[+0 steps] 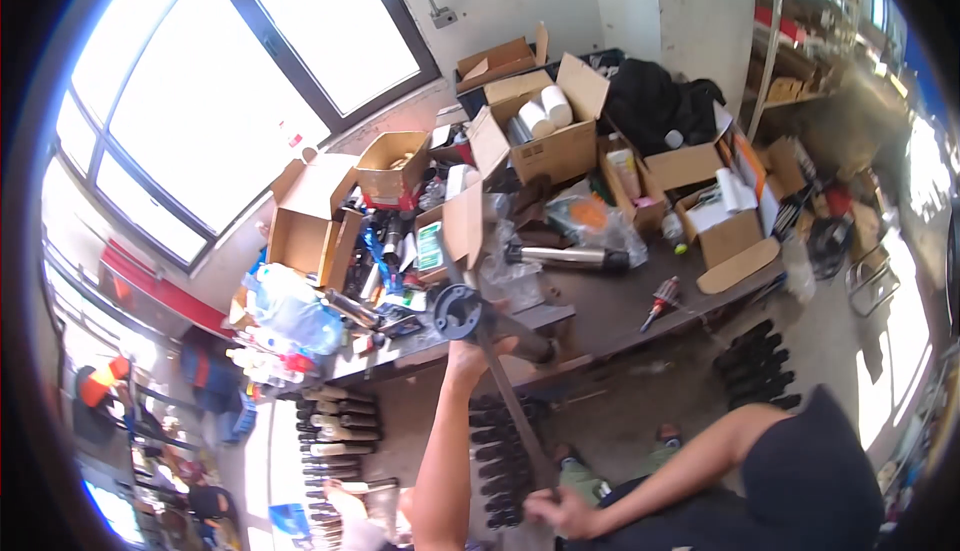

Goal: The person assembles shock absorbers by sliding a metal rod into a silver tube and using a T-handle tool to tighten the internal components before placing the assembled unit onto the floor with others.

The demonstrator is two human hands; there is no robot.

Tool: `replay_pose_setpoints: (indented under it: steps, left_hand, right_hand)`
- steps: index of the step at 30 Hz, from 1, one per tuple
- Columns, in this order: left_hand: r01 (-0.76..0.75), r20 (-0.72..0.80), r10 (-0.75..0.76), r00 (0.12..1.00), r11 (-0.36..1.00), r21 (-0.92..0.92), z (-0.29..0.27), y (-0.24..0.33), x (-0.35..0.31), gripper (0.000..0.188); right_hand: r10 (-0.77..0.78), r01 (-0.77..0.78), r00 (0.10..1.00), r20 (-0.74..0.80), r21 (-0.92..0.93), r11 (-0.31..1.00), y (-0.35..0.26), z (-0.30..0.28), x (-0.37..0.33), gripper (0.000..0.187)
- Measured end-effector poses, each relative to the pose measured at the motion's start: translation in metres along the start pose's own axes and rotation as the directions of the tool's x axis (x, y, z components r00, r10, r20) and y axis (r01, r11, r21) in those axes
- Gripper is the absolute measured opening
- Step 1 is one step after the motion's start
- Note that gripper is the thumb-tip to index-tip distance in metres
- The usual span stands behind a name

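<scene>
Our left fingers wrap around a dark cylinder, closed as far as its thickness allows, and carry it at the near edge of the table. The cylinder's end, a round dark flange with holes in its face, sits just above those fingers and turns toward us. Our right fingers, lower down and nearer our body, curl tight around the lower end of a long metal bar. From there the bar slants up and leftward, passing just beside the flange and the left fingers; we cannot tell whether it is touching or seated in the flange.

Beyond the left fingers and to their right, a silver-and-black tube lies on the table, with a red-and-silver tool farther right. Farther beyond the fingers stands an open cardboard box holding white rolls. Left of the left fingers we see clear plastic bottles bunched together. On the floor, a row of dark parts lies below the left fingers and left of the right fingers.
</scene>
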State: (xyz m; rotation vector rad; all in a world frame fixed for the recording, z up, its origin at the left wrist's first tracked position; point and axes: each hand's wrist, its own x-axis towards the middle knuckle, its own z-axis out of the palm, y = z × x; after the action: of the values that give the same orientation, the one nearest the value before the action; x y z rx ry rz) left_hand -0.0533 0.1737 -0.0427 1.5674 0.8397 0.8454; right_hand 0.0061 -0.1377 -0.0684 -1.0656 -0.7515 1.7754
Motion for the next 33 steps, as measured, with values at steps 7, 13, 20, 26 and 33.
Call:
replay_pose_setpoints:
  steps: [7, 13, 20, 26, 33]
  left_hand:
    - [0.320, -0.158, -0.280, 0.947, 0.874, 0.365, -0.098, 0.031, -0.053, 0.033]
    - [0.565, -0.361, -0.713, 0.602, 0.699, -0.440, -0.027, 0.052, -0.312, 0.029]
    - [0.694, -0.690, -0.103, 0.716, 0.212, 0.688, 0.064, 0.101, -0.096, 0.036]
    - [0.697, -0.640, 0.311, 0.702, -0.116, 0.708, 0.030, 0.098, -0.079, 0.035]
    - [0.055, 0.018, 0.682, 0.732, -0.085, 0.995, -0.120, 0.036, -0.042, 0.021]
  right_hand:
    - [-0.058, 0.051, 0.996, -0.066, -0.101, 0.994, 0.046, 0.087, 0.164, 0.031]
    - [-0.975, 0.582, 0.218, -0.044, -0.796, 0.166, -0.165, -0.069, 0.197, 0.049]
    - [-0.378, 0.197, 0.671, 0.638, -0.644, -0.739, -0.428, -0.212, 0.351, 0.015]
    - [-0.530, 0.070, 0.715, 0.457, -0.800, -0.596, -0.364, -0.232, 0.362, 0.030]
    - [-0.694, -0.319, 0.717, 0.067, -0.853, -0.412, -0.297, -0.216, 0.149, 0.039]
